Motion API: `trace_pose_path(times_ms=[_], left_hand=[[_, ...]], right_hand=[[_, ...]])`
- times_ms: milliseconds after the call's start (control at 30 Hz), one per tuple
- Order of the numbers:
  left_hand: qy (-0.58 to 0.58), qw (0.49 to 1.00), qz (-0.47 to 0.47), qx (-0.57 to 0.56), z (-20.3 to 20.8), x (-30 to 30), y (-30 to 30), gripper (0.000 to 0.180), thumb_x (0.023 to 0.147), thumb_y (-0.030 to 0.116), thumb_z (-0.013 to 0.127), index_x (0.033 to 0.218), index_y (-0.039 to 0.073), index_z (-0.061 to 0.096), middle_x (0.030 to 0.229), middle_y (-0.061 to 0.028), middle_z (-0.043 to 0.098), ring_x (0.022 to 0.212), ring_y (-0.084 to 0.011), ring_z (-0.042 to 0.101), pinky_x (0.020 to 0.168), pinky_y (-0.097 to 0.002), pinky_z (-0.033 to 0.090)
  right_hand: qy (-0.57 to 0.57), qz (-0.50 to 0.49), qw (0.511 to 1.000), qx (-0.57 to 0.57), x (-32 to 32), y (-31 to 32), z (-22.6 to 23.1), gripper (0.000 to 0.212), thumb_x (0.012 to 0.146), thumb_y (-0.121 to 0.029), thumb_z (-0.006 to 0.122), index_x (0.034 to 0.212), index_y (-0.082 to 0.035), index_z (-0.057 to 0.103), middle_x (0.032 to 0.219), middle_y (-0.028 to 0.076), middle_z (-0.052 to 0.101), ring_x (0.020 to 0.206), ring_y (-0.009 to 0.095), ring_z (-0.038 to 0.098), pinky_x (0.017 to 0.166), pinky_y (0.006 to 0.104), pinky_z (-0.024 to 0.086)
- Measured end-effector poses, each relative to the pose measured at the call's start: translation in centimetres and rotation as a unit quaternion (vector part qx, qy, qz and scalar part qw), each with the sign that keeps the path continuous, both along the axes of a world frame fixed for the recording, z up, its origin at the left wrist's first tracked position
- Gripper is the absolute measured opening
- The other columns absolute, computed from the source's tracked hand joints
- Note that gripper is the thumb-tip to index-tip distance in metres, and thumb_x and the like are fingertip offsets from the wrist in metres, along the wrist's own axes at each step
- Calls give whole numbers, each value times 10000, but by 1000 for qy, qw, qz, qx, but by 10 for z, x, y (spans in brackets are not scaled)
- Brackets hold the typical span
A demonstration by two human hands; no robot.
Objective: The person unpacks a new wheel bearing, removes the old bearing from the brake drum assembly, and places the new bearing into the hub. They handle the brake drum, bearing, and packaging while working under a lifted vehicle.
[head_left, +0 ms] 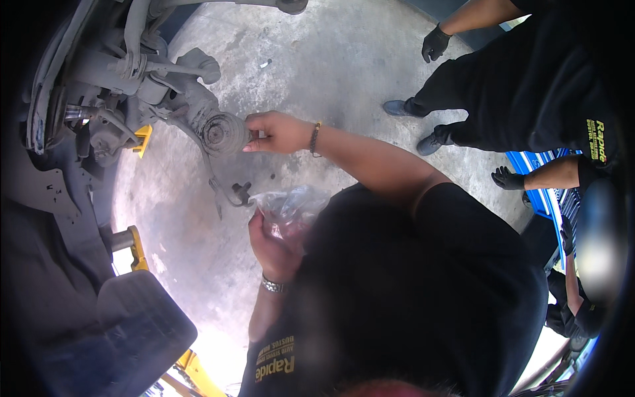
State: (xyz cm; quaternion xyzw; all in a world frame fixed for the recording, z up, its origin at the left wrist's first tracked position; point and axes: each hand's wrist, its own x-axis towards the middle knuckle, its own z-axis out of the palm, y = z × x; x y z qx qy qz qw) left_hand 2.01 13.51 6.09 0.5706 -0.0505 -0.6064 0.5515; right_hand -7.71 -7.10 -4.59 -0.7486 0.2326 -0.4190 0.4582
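My right hand (281,132), with a bracelet on its wrist, reaches out to a dusty round part (223,133) with concentric rings on the vehicle's underside. Thumb and fingers are pinched together at that part's edge. Something small and dark may be between them, too small to name. Closer to my body, my left hand (268,246), with a metal watch on the wrist, grips a clear crumpled plastic bag (291,204). Reddish colour shows through the bag; its contents cannot be made out. A thin bent bracket (228,193) hangs just beside the bag.
Grey suspension arms (142,69) and a dark wheel-arch liner (142,331) fill the left side. Yellow lift parts (137,248) stand below. At right, a co-worker's gloved hand (435,44) hangs over the concrete floor (331,59), near a blue tool tray (542,185). Another person is farther right.
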Motion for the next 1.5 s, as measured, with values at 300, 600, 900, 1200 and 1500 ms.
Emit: trace_pose_path(times_ms=[300,600,900,1200,1500], left_hand=[[-5,1000,13,10,-13,-1,-17,456,1037,487,387,1043,102,632,812,-86,681,505,-206,587,389,-315,447],[-31,997,-45,-47,-44,17,-9,464,1017,483,370,1031,113,650,830,-67,693,533,-211,632,381,-317,480],[19,999,-12,-42,-50,11,-5,441,1040,445,394,1090,87,647,993,-72,700,770,-214,699,529,-328,562],[51,993,-98,-35,-50,27,7,432,1030,476,458,1189,112,629,1059,-65,687,881,-245,703,642,-420,607],[84,994,-63,-4,-45,29,21,459,1011,507,420,1099,117,646,908,-55,697,689,-229,682,522,-360,561]], right_hand=[[-94,-158,983,23,9,37,-2,388,904,-203,834,1236,-72,683,946,53,667,813,169,647,691,300,538],[-147,14,977,154,-8,62,-6,601,950,-46,669,1507,-125,458,796,19,584,711,114,591,707,310,511],[-104,17,975,196,-12,68,4,724,959,-68,646,1621,-202,386,791,18,633,720,105,588,710,306,509],[-118,58,966,223,-7,84,6,849,984,-27,645,1689,-145,188,978,30,662,873,86,619,786,271,527],[-126,40,956,260,2,93,2,870,987,-53,646,1701,-237,185,978,36,674,792,105,625,757,287,536]])
